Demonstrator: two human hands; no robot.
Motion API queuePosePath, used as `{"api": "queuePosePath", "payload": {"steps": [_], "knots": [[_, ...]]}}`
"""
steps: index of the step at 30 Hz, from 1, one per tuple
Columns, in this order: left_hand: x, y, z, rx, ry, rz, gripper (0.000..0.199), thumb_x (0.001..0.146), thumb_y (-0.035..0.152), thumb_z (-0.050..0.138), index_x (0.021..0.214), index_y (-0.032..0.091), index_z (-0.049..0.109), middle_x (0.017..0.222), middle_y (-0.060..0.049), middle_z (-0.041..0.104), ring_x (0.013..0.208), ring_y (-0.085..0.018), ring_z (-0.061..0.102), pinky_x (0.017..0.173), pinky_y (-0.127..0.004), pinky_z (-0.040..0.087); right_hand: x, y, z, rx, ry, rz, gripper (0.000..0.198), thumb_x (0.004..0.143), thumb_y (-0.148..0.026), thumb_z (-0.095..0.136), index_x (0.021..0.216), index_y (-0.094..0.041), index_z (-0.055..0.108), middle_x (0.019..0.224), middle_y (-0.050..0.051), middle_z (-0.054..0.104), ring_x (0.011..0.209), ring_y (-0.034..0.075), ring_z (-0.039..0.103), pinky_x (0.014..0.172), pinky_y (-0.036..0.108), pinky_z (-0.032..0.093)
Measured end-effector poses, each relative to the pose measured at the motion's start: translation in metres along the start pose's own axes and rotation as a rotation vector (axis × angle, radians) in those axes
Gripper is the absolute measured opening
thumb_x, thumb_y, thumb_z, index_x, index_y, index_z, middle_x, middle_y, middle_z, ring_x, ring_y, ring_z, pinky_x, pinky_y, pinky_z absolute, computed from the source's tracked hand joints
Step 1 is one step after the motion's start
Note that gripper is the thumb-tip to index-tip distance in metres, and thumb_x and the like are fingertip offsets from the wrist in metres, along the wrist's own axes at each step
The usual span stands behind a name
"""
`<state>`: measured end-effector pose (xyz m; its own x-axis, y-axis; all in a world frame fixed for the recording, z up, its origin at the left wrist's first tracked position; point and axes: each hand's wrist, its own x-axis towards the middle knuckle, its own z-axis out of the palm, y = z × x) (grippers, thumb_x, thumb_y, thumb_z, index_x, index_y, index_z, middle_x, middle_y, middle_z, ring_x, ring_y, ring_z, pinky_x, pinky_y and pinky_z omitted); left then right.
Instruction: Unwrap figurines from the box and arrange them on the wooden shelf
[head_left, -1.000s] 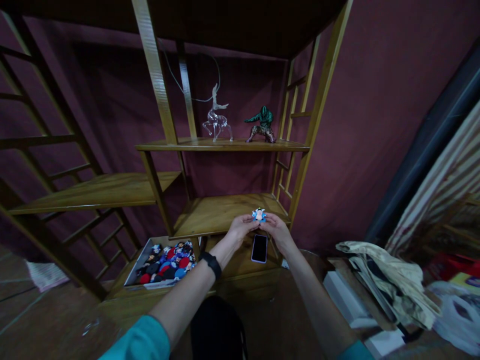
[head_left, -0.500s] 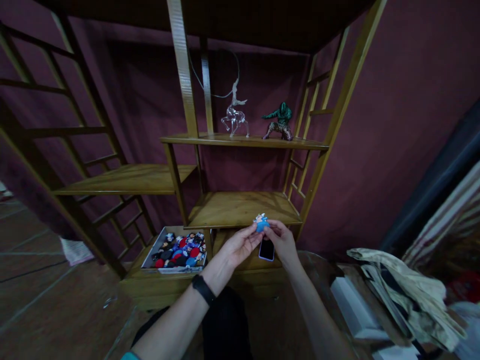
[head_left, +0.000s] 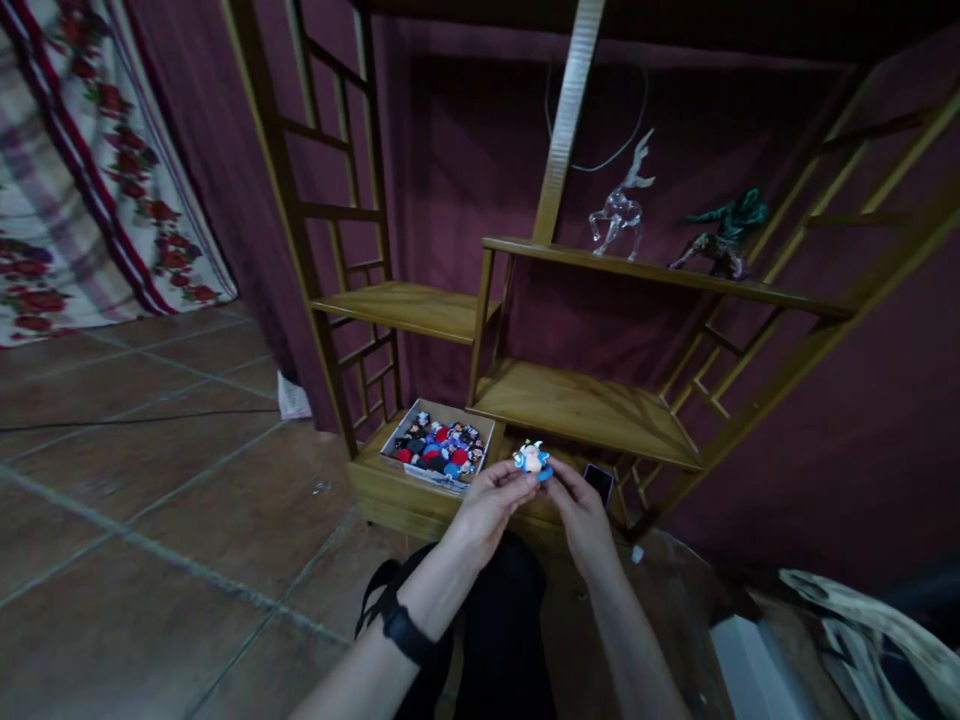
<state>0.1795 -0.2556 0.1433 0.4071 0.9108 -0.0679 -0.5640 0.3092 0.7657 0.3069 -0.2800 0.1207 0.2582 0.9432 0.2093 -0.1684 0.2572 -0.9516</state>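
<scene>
Between the fingertips of both hands is a small figurine (head_left: 533,459) with white and pale pink parts on a round blue base. My left hand (head_left: 491,507) grips it from the left, with a dark band around the wrist. From the right, my right hand (head_left: 579,510) pinches the base's edge. To the left of the hands a shallow cardboard box (head_left: 480,428) holds many similar figurines with red, blue and black bases. Just beyond my right hand a phone (head_left: 598,483) with a dark screen rests on the low part of the shelf unit.
The wooden shelf unit (head_left: 420,310) has stepped boards. A clear deer figurine (head_left: 619,213) and a green crouching figure (head_left: 726,235) stand on the upper right board. At lower right lie folded cloth (head_left: 885,630) and a white box (head_left: 754,665). A flowered fabric (head_left: 161,220) hangs at left.
My view has swung to the left, so the shelf appears further right. The figurine has turned and now shows more of its front. Both hands keep their hold on it.
</scene>
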Motion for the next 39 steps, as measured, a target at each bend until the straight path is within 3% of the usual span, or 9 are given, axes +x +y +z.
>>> {"api": "queuePosePath", "payload": {"steps": [3,9,17,22,26,33,39], "knots": [[-0.015,0.001,-0.017,0.147,0.092,0.143,0.036,0.057,0.021,0.076,0.091,0.012,0.064,0.081,-0.005,0.068,0.072,-0.011,0.061,0.076,-0.024,0.045,-0.011,0.009,0.02,0.201,-0.042,0.103,0.028,0.07,-0.028,0.064,0.098,-0.024,0.065,0.106,0.003,0.065,0.102,0.022,0.057,0.091,0.04,0.043],[-0.039,0.002,-0.049,0.297,0.156,0.248,0.037,0.059,0.025,0.074,0.092,0.013,0.063,0.079,-0.003,0.066,0.07,-0.013,0.06,0.072,-0.026,0.046,-0.028,0.019,0.05,0.341,-0.147,0.215,0.028,0.07,-0.023,0.064,0.099,-0.022,0.065,0.105,0.004,0.066,0.105,0.022,0.056,0.096,0.043,0.039],[-0.071,0.004,-0.077,0.769,0.241,0.515,0.029,0.072,0.024,0.062,0.1,0.018,0.063,0.098,-0.007,0.058,0.076,-0.013,0.056,0.067,-0.026,0.046,-0.046,0.032,0.072,0.113,-0.246,0.154,0.036,0.07,-0.03,0.066,0.105,-0.024,0.06,0.106,0.004,0.064,0.103,0.022,0.055,0.099,0.045,0.035],[-0.088,0.014,-0.076,0.949,0.173,0.581,0.027,0.08,0.025,0.052,0.105,0.02,0.061,0.104,-0.007,0.056,0.093,-0.018,0.054,0.08,-0.031,0.045,-0.052,0.031,0.071,0.061,-0.31,0.115,0.035,0.069,-0.032,0.066,0.104,-0.025,0.061,0.112,0.004,0.062,0.105,0.023,0.054,0.097,0.044,0.036],[-0.09,0.02,-0.07,1.05,0.118,0.606,0.026,0.083,0.026,0.048,0.105,0.023,0.06,0.107,-0.006,0.055,0.101,-0.019,0.052,0.092,-0.032,0.039,-0.053,0.031,0.064,0.02,-0.284,0.116,0.034,0.068,-0.03,0.067,0.101,-0.024,0.061,0.111,0.003,0.062,0.105,0.022,0.053,0.097,0.042,0.036],[-0.076,0.017,-0.066,1.239,-0.043,0.545,0.025,0.083,0.025,0.047,0.105,0.02,0.057,0.099,-0.007,0.054,0.092,-0.018,0.054,0.086,-0.027,0.039,-0.052,0.048,0.046,0.106,-0.137,0.243,0.037,0.064,-0.028,0.071,0.1,-0.024,0.062,0.105,0.002,0.064,0.096,0.018,0.057,0.092,0.037,0.041],[-0.068,0.015,-0.069,1.748,-0.261,0.649,0.026,0.085,0.015,0.038,0.107,0.014,0.052,0.096,-0.011,0.054,0.091,-0.02,0.053,0.081,-0.03,0.041,-0.056,0.067,0.034,0.205,-0.058,0.327,0.038,0.06,-0.023,0.073,0.097,-0.026,0.062,0.098,0.001,0.065,0.09,0.017,0.06,0.087,0.035,0.044]]}}
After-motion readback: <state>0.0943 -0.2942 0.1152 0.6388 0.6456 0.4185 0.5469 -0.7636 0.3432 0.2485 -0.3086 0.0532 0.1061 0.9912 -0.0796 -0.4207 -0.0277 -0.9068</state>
